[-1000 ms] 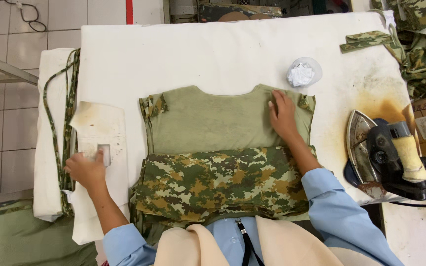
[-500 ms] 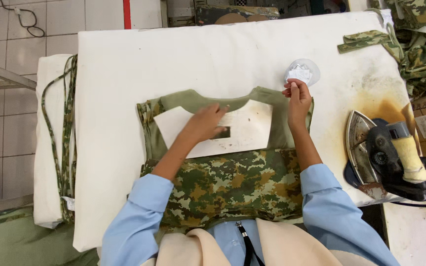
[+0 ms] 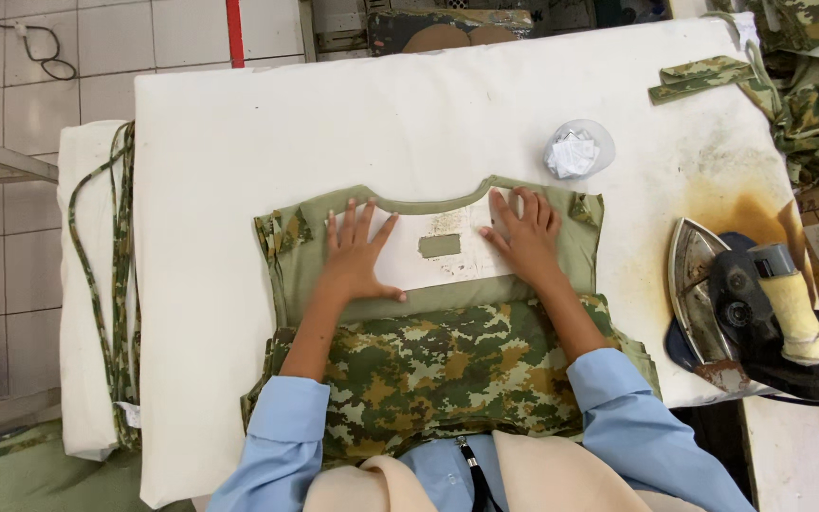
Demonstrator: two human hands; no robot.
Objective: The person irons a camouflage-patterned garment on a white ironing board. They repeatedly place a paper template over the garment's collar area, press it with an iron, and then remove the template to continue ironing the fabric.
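Both hands have shifted onto the white paper template (image 3: 438,248), now squared under the neckline of the olive garment (image 3: 447,303) on the padded ironing table (image 3: 239,142). Left hand (image 3: 357,256) presses flat, fingers spread (grasping nothing); right hand (image 3: 523,232) likewise, the iron (image 3: 751,313) resting well apart.

The left hand (image 3: 357,254) and the right hand (image 3: 523,232) cover both ends of the white template (image 3: 438,248), so its side edges are hidden. The camouflage garment (image 3: 428,365) is cut off below by the person's chest. The iron (image 3: 755,313) has its cord leaving the right edge, and the fabric pile (image 3: 808,66) is cut there too.
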